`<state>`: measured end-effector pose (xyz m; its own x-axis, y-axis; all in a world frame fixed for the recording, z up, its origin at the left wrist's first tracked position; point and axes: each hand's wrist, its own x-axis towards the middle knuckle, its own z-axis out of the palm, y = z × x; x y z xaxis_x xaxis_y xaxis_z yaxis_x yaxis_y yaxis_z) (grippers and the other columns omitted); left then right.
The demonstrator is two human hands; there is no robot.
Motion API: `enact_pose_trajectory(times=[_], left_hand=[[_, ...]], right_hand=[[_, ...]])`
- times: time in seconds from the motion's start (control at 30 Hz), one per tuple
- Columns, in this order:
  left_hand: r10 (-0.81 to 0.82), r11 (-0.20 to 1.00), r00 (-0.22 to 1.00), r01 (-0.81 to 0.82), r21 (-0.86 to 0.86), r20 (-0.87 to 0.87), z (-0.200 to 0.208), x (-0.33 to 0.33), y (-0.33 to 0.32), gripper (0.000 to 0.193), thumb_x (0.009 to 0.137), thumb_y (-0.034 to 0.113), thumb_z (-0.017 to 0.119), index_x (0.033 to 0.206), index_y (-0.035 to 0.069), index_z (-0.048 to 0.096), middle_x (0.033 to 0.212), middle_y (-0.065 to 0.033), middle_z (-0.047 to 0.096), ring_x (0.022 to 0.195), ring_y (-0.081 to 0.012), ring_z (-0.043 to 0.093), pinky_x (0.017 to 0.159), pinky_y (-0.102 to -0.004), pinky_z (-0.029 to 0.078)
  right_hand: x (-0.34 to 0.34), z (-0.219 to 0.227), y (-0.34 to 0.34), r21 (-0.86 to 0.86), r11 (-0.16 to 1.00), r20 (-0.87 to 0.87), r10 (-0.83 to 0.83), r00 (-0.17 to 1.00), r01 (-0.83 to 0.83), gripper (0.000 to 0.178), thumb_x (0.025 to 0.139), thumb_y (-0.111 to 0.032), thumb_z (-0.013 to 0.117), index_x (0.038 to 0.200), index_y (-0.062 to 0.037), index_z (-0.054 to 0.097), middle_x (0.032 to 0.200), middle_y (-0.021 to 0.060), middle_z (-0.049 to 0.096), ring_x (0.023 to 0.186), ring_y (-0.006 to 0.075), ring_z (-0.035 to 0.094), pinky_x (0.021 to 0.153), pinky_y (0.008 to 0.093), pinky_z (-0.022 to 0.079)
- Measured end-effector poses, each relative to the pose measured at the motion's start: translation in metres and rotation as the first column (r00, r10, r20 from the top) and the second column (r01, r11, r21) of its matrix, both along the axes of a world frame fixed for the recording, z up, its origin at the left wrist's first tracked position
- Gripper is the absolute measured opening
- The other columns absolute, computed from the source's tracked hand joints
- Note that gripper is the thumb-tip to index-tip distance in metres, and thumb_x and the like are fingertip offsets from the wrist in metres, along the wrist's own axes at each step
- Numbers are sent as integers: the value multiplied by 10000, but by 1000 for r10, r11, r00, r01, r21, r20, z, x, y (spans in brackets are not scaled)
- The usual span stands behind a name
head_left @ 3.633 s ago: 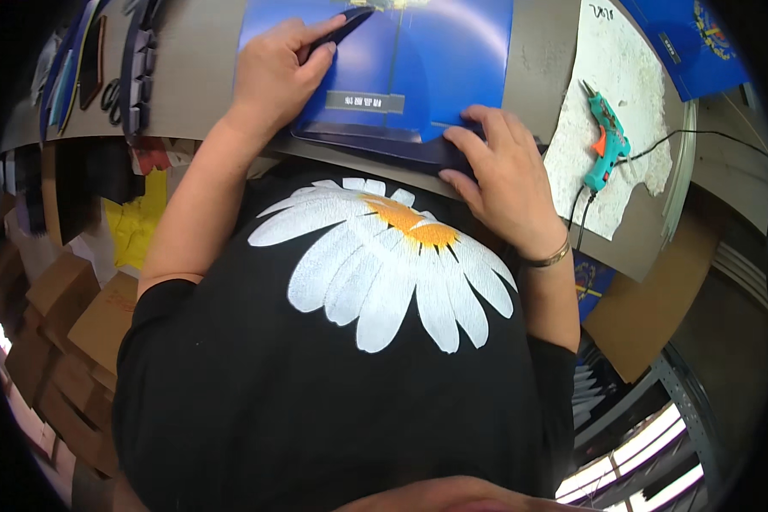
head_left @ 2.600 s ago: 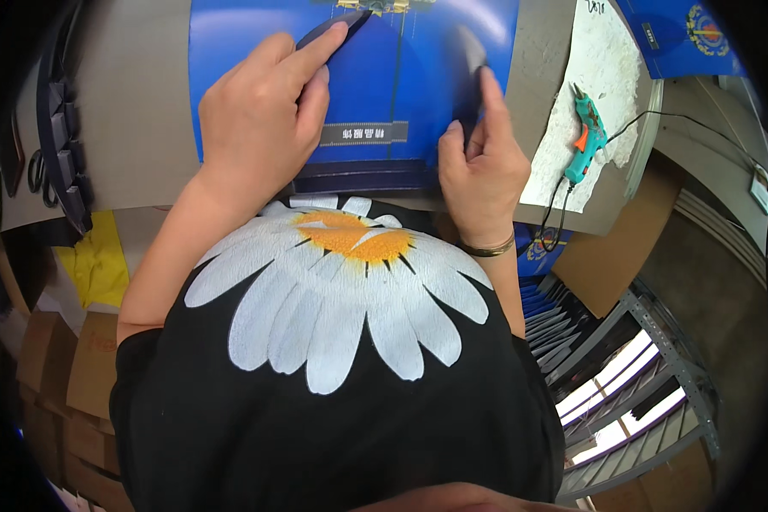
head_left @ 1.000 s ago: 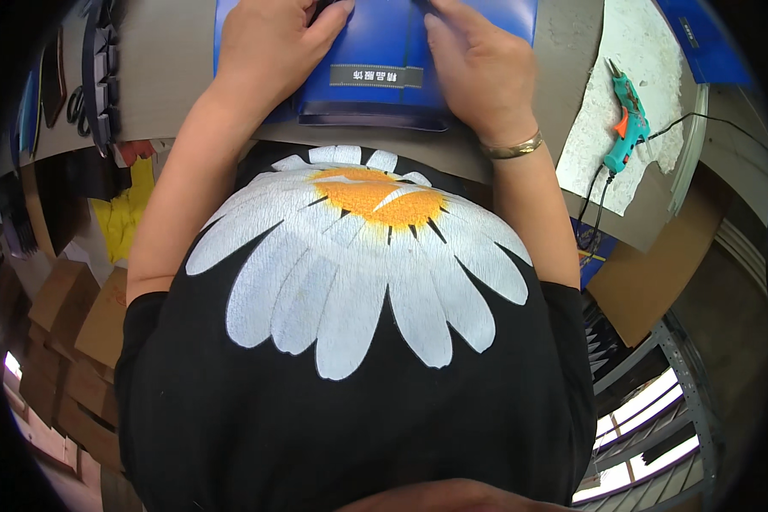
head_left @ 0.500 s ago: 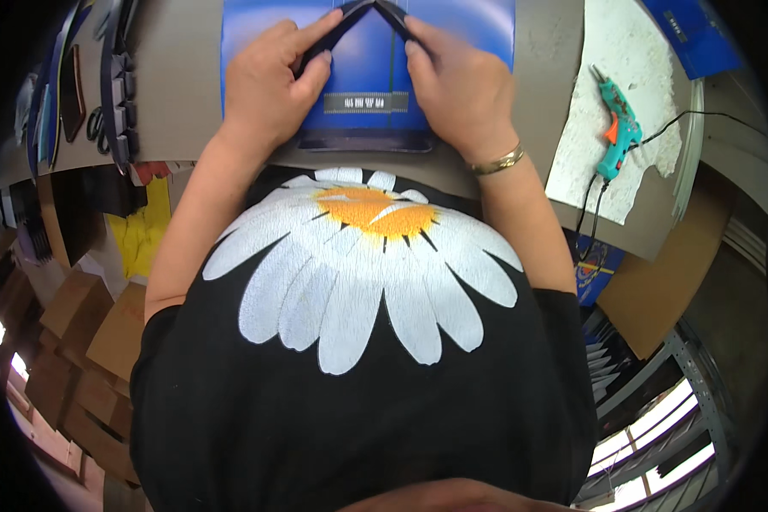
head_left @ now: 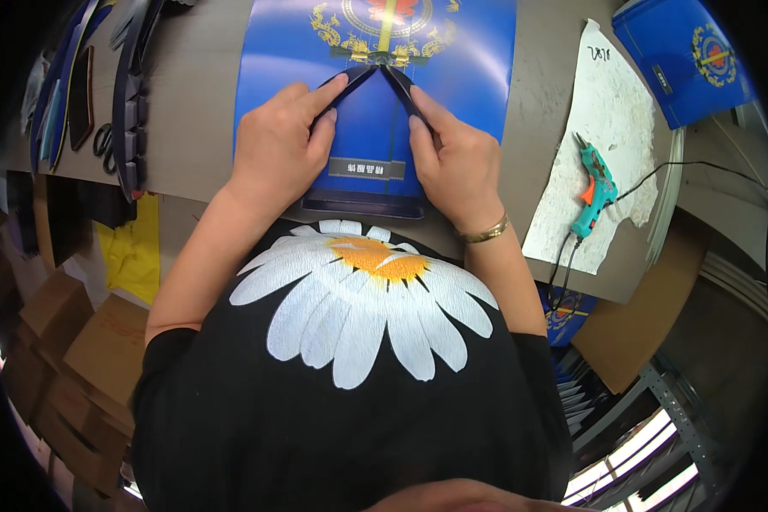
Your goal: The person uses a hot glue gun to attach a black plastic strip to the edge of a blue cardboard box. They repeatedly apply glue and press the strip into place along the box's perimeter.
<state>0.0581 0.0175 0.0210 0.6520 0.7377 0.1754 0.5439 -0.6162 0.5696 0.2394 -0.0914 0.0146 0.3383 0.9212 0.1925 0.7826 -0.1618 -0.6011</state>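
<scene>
I am clamping the left strip (head_left: 355, 84) between thumb and index finger of my left grip (head_left: 282, 145); my right grip (head_left: 456, 162) is pinching the right strip (head_left: 403, 96) in the same way. The two dark strips are slanting inward, their far ends meeting or nearly meeting over the blue sheet (head_left: 365, 128). The sheet is lying on the tabletop (head_left: 192, 102) in front of me, a dark band (head_left: 363, 205) running along its near edge.

Handling: judging by its gloss and thin edges, I am dealing with light, card-like stock, probably stiff along folds, slick on the printed face and liable to crease. The strips are likely offering better hold than the glossy face; I am pinching them lightly, well along their length.

Containers: brown boxes (head_left: 107, 346) are standing at near left, their contents not showing. At near right, a metal rack (head_left: 666, 397) is standing beside dark sheets (head_left: 574, 401); I cannot tell whether it is bearing them. A glue gun (head_left: 596, 183) is resting on white paper (head_left: 619, 111), to the right.
</scene>
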Motion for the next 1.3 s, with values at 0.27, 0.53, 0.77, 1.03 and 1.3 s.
enact_pose_trajectory(times=[0.27, 0.53, 0.77, 1.03, 1.3], left_hand=[[9, 999, 998, -6, -50, 64, -5, 0, -2, 420, 835, 6, 686, 1231, 146, 702, 662, -67, 453, 528, -171, 455, 509, -326, 396], [-39, 999, 996, 37, 29, 75, -10, 1, 1, 428, 843, 16, 687, 1250, 147, 694, 668, -66, 453, 535, -166, 445, 544, -295, 410], [46, 987, 977, -13, -159, 206, -8, -22, -7, 485, 929, 102, 672, 1402, 153, 581, 629, 34, 398, 584, -68, 373, 550, -236, 341], [54, 997, 954, -34, -76, 295, -19, -38, -21, 445, 954, 76, 617, 1394, 134, 588, 600, 34, 418, 547, -51, 343, 511, -221, 306], [84, 995, 946, -60, -86, 314, -9, -35, -19, 445, 921, -1, 557, 1365, -28, 549, 585, -96, 460, 492, -108, 436, 487, -268, 383]], right_hand=[[-3, 3, 0, -46, 999, 35, 18, 999, -17, 266, 872, -161, 655, 1128, -129, 719, 586, 71, 616, 493, 254, 602, 475, 373, 454], [3, -3, 2, 20, 999, 101, 32, 994, -34, 268, 883, -224, 669, 1130, -130, 713, 628, 73, 645, 533, 267, 623, 506, 370, 478], [41, 23, -45, -128, 977, -197, -192, 961, 169, 348, 948, -286, 618, 1225, -88, 692, 811, 154, 699, 688, 243, 671, 661, 349, 524], [137, 21, -153, -224, 641, 381, -635, 672, 734, 530, 794, -305, 684, 1196, 33, 612, 992, 162, 675, 876, 294, 640, 823, 410, 494], [151, 6, -156, -123, 519, -574, -732, 366, 846, 377, 792, -125, 618, 1148, -2, 617, 947, 80, 621, 721, 131, 583, 607, 269, 469]])
